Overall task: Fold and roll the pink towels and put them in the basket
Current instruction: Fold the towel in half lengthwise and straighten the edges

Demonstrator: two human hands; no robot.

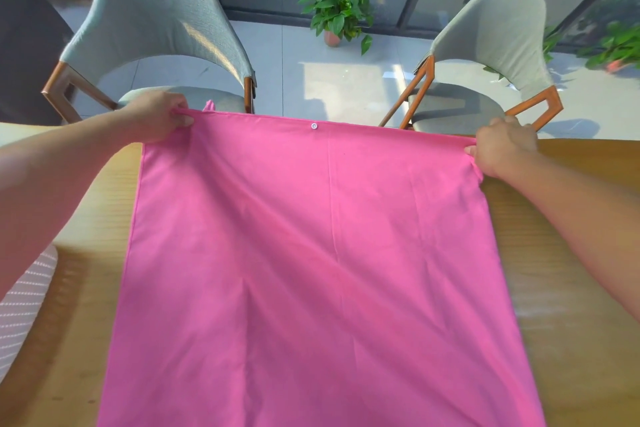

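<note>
1. My left hand (157, 118) pinches the far left corner of the pink towel (304, 270), thumb on top and fingers curled under the hem. My right hand (504, 146) pinches the far right corner the same way, thumb tip showing at the edge and fingers bunched round the cloth.

2. Between my two hands the far hem is pulled taut and straight. A small white snap button (314, 126) sits on that hem, about midway, and a little pink loop (209, 105) sticks up just beside my left hand.

3. The towel lies opened out in a single layer, running from the far edge of the wooden table (571, 253) toward me and out of view at the bottom. A lengthwise crease runs down its middle.

4. As I judge it, the task is at its beginning: this towel is only spread, not yet folded, not rolled, not stowed. All three steps are left.

5. I see no basket. A white ribbed thing (24, 298) at the left edge is too cropped for me to name.

6. Count: one pink towel, two hands, one table, two grey chairs ( (159, 28), (498, 45)) beyond it, and several potted plants on the floor, the nearest (337, 7) between the chairs.
</note>
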